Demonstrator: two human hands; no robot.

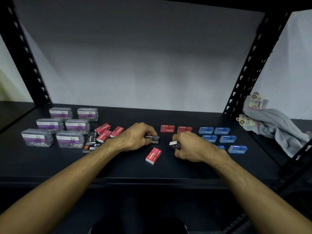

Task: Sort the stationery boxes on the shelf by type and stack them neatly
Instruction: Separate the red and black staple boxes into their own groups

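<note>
My left hand (pixel 136 136) grips a black staples box (pixel 154 140) on the black shelf (pixel 50 162) at mid-depth. To its right, my right hand (pixel 189 146) holds another black box (pixel 174 145) with a white end, just off the surface. Between and in front of the hands a red staples box (pixel 153 155) lies at a slant. Two red boxes (pixel 175 129) sit side by side behind the hands. A loose pile of red boxes (pixel 108 131) and black boxes (pixel 92 141) lies at the left. Several blue boxes (pixel 219 136) are laid in rows on the right.
Several clear paper clip boxes (pixel 62 127) with purple labels stand in rows at the far left. A grey towel (pixel 276 127) with tags lies past the right upright (pixel 249 65). The left upright (pixel 25 53) frames the other side. The shelf's front edge (pixel 152 180) runs below my forearms.
</note>
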